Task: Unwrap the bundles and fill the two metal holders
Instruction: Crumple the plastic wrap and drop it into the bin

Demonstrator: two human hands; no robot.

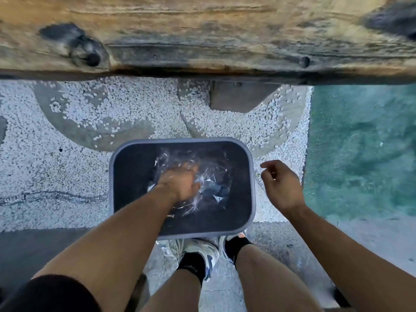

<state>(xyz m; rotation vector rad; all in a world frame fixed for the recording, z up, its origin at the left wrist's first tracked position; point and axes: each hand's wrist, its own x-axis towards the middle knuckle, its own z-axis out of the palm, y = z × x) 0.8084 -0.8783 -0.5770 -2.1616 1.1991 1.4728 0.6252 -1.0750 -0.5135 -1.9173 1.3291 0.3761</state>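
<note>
While reaching into grey rectangular plastic bin (251, 176), left hand (180, 183) presses crumpled, glinting clear plastic wrap (213, 174); grip unclear; right hand (281, 185) loosely curled, holding nothing.

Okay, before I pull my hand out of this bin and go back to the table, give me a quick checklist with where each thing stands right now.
1. Left hand is down inside the grey bin: ok.
2. Clear plastic wrap lies inside the bin, none showing over the rim: ok.
3. Left hand has let go of the wrap: cannot tell, the hand is blurred.
4. Right hand is empty, beside the bin, fingers loosely curled: ok.
5. Wooden table edge is just ahead: ok.
6. Bundles and metal holders within reach: cannot tell, none in view.
</note>
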